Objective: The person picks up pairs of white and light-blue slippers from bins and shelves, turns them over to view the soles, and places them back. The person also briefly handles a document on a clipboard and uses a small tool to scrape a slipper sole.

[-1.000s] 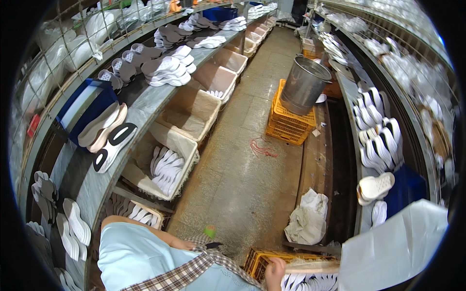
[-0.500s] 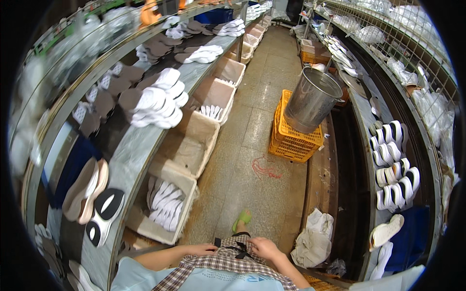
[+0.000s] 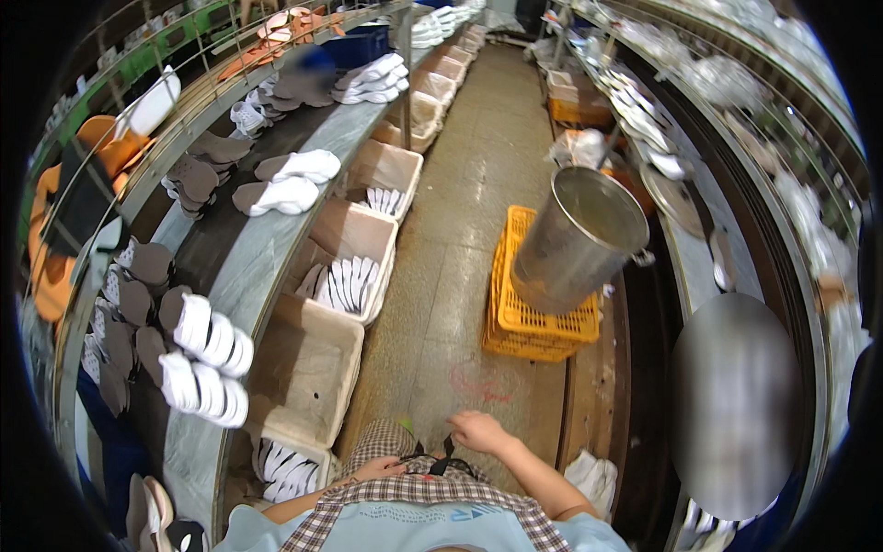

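My left hand [image 3: 379, 467] lies on the checked apron [image 3: 354, 501] at my waist, its fingers stretched out and nothing visible in them. Further right and a little forward, my right hand [image 3: 476, 431] is held in front of the apron with its fingers curled. The end of a black apron tie [image 3: 448, 447] shows just below those fingertips; whether they pinch it is hidden. Left of my hands stands a lined bin [image 3: 336, 469] with white shoe soles in it. Ahead on the floor, a big metal drum [image 3: 572, 253] rests on stacked yellow crates [image 3: 510, 322].
A shelf [image 3: 253, 267] along the left carries stacks of white soles [image 3: 210, 336] and grey-brown ones. More lined bins [image 3: 368, 253] line its foot. Shelving [image 3: 676, 216] with soles runs along the right. A white cloth [image 3: 591, 480] lies low at right. The aisle floor [image 3: 441, 304] runs ahead.
I have moved forward along the aisle; the drum and crates are nearer. My right hand has come up and forward off the apron, while my left stays at the waist. A checked-clad leg now shows.
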Demonstrator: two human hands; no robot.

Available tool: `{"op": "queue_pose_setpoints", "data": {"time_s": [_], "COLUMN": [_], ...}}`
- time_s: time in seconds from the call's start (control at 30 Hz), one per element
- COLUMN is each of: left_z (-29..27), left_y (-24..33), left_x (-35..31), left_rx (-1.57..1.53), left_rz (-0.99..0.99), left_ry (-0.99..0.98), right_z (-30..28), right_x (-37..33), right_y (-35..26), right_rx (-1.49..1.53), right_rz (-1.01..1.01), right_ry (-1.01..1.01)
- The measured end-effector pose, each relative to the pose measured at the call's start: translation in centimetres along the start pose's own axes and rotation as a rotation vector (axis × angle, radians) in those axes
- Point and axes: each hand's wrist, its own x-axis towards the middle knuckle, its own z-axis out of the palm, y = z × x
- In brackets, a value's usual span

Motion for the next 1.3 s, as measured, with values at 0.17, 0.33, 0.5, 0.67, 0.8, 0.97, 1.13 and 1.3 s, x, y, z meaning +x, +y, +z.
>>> {"op": "queue_pose_setpoints", "data": {"time_s": [0.17,0.33,0.5,0.67,0.8,0.97,1.13,1.3], "left_z": [-9.2,-22.0,-32.9,-44.6,-54.3,-65.9,-75.4,-85.5], "left_y": [6.0,13.2,21.1,28.4,34.0,40.3,43.8,47.4], "left_x": [10.7,22.2,32.2,46.5,60.3,71.7,81.1,91.4], "left_rx": [0.068,0.173,0.225,0.831,0.54,0.526,-0.077,-0.582], "left_rz": [0.124,0.13,0.101,0.358,0.264,0.155,0.012,-0.255], "left_ry": [0.233,0.368,0.187,0.412,0.333,0.218,0.329,0.493], "right_z": [-5.1,-15.2,-25.4,-32.9,-39.0,-49.6,-58.8,-64.2], "right_x": [14.2,27.8,38.4,47.8,56.1,66.7,76.4,88.5], "right_y": [5.9,11.3,17.9,28.9,38.8,46.8,56.1,72.0], "right_rx": [0.024,-0.022,0.106,0.116,0.103,0.042,0.094,0.099], "right_rz": [-0.105,-0.033,-0.129,0.097,0.015,0.032,-0.04,0.061], "right_ry": [-0.088,-0.146,0.105,0.072,0.133,0.055,-0.006,-0.094]}}
